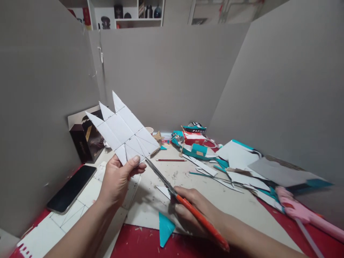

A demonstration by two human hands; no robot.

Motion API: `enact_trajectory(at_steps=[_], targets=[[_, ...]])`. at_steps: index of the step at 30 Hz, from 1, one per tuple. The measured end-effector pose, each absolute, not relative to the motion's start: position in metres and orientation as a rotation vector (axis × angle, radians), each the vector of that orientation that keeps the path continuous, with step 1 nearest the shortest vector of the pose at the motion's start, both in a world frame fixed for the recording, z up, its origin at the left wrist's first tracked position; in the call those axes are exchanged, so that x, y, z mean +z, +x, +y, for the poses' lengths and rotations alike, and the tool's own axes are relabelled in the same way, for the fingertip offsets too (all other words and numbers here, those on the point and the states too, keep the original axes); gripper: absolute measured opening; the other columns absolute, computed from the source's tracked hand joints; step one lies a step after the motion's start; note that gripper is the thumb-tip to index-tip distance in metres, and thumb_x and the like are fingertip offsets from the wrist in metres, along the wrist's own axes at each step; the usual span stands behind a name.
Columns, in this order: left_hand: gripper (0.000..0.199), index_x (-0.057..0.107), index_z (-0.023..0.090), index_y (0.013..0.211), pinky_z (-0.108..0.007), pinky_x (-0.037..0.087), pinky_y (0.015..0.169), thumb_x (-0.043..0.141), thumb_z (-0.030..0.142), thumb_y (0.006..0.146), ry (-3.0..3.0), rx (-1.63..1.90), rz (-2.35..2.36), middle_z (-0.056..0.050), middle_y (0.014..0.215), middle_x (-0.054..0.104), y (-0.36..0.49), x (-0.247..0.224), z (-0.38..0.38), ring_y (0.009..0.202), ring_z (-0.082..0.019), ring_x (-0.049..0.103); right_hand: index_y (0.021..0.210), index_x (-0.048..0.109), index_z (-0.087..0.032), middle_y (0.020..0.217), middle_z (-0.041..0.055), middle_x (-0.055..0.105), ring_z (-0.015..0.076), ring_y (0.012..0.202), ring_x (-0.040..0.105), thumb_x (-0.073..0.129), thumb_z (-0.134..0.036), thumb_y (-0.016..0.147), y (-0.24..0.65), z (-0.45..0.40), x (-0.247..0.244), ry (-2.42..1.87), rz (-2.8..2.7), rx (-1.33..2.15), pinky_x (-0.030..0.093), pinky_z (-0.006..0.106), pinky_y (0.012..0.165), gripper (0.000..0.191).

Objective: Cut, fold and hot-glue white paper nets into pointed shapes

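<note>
My left hand (120, 175) pinches the lower edge of a white cardboard piece (126, 125) between thumb and fingers. The piece has drawn lines and several pointed tips at its upper left, and is held up above the table. My right hand (190, 204) is closed round scissors (199, 216) with orange-red handles. The dark blades point up and left, and their tips meet the card's lower edge just right of my left thumb. Below the scissors lie a small white offcut (163, 191) and a teal triangular offcut (166, 229).
A black phone (72, 189) lies at left on lined white card, with a dark box (87, 138) behind it. A red pencil (171, 160) lies mid-table. Cardboard scraps (239, 159) and a pink glue gun (298, 209) are at right. Grey panels (166, 75) surround the table.
</note>
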State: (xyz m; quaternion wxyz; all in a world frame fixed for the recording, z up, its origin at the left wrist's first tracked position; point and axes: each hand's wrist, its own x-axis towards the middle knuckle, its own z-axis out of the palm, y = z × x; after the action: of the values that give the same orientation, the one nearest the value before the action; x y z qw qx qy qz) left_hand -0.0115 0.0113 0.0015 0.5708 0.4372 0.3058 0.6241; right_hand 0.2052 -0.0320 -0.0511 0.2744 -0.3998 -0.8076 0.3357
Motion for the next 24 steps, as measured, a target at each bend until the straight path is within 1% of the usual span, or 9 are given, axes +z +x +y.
enact_trajectory(at_steps=[5, 10, 19, 24], targets=[[0.023, 0.067, 0.016, 0.089, -0.022, 0.054, 0.058, 0.076, 0.022, 0.068, 1.031, 1.46, 0.737, -0.002, 0.078, 0.071, -0.008, -0.0012, 0.0104, 0.06, -0.011, 0.066, 0.072, 0.037, -0.02, 0.064, -0.0032, 0.036, 0.011, 0.056, 0.03, 0.039, -0.05, 0.09, 0.2037, -0.0352, -0.0468, -1.083, -2.123, 1.013, 0.03, 0.024, 0.051, 0.035], [0.021, 0.068, 0.016, 0.087, -0.02, 0.054, 0.057, 0.076, 0.023, 0.069, 1.058, 1.44, 0.735, -0.001, 0.077, 0.071, -0.0075, -0.003, 0.0098, 0.06, -0.011, 0.065, 0.072, 0.036, -0.02, 0.064, -0.004, 0.032, 0.0102, 0.056, 0.026, 0.039, -0.052, 0.09, 0.2033, -0.0367, -0.0494, -1.003, -2.081, 1.096, 0.026, 0.023, 0.048, 0.038], [0.018, 0.067, 0.017, 0.086, -0.021, 0.054, 0.059, 0.075, 0.021, 0.07, 1.062, 1.415, 0.718, 0.0, 0.075, 0.07, -0.0068, -0.0046, 0.0094, 0.06, -0.011, 0.064, 0.072, 0.037, -0.02, 0.059, -0.0053, 0.031, 0.0085, 0.051, 0.027, 0.041, -0.051, 0.091, 0.2047, -0.0363, -0.0535, -0.972, -2.018, 1.196, 0.024, 0.022, 0.044, 0.037], [0.017, 0.066, 0.018, 0.085, -0.022, 0.054, 0.059, 0.074, 0.021, 0.071, 1.064, 1.413, 0.714, 0.0, 0.074, 0.07, -0.0074, -0.0047, 0.0094, 0.06, -0.011, 0.065, 0.072, 0.038, -0.019, 0.062, -0.004, 0.033, 0.0094, 0.054, 0.028, 0.038, -0.052, 0.092, 0.205, -0.038, -0.0491, -0.931, -2.044, 1.2, 0.026, 0.023, 0.047, 0.038]])
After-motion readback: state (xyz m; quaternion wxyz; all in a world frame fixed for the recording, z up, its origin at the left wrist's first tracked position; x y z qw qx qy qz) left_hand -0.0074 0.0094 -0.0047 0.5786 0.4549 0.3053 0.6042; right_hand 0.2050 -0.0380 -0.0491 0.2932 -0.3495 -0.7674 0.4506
